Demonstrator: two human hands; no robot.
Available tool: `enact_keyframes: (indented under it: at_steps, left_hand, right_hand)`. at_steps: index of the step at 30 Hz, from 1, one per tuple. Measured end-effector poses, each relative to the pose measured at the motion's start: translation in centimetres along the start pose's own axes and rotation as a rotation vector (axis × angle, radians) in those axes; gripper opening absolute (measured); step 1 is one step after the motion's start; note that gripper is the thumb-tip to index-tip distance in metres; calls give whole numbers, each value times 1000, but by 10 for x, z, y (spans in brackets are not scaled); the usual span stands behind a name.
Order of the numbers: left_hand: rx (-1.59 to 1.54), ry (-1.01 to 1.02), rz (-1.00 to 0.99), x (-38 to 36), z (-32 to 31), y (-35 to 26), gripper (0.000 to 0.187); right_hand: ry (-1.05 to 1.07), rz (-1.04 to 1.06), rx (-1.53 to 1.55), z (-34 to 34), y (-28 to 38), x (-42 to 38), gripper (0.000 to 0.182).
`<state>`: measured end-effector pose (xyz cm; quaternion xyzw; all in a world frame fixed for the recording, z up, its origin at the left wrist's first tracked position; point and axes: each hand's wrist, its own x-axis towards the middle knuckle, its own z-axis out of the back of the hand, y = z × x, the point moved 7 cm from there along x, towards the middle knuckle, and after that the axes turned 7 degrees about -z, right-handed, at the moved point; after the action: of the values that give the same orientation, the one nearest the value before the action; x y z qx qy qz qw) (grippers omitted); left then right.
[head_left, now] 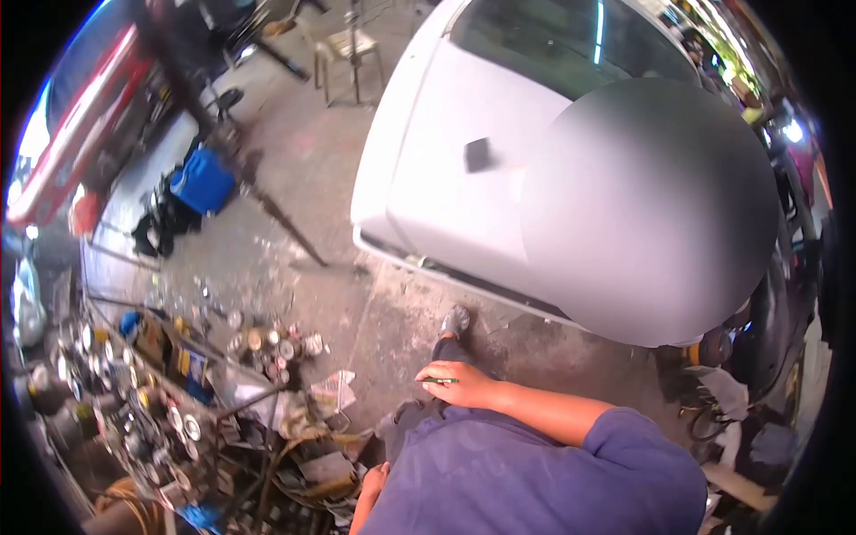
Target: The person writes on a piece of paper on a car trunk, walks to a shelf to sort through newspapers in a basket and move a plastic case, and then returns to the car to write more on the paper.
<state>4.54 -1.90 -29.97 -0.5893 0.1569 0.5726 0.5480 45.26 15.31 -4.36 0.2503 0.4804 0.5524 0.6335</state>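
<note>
My right hand (456, 385) is in front of my body at waist height, its fingers closed around a small, thin green object (440, 381). Low beside my left side hangs my left hand (375, 480), partly cut off by my shirt; its fingers are too small to make out clearly. Ahead of me stands a white vehicle panel (446, 169) with a dark window (571, 45). A small dark square pad (478, 155) lies on the panel. A large grey blurred disc hides the panel's right part.
On the left a rack (259, 392) is crowded with cans (192, 426) and scraps. A blue container (203, 181) stands near a slanting metal post (283, 221). Farther back is a pale chair (349, 45). My shoe (456, 321) is on the stained floor, close to the vehicle's lower edge.
</note>
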Motion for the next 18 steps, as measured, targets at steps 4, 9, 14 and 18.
enact_keyframes:
  at_steps: [4,9,14,18]
  left_hand:
    - [41,-177,-159,28,75,-216,51]
    - [78,-387,-664,26,98,-511,34]
    - [479,-396,-1099,9,67,-722,47]
    - [670,-351,-1279,29,26,-799,59]
  right_hand:
    - [-176,41,37,147,-2,-4,21]
    - [-550,12,112,290,-43,-21,17]
    - [-758,-85,332,372,-89,-34,12]
    - [-819,-136,415,408,-103,-37,11]
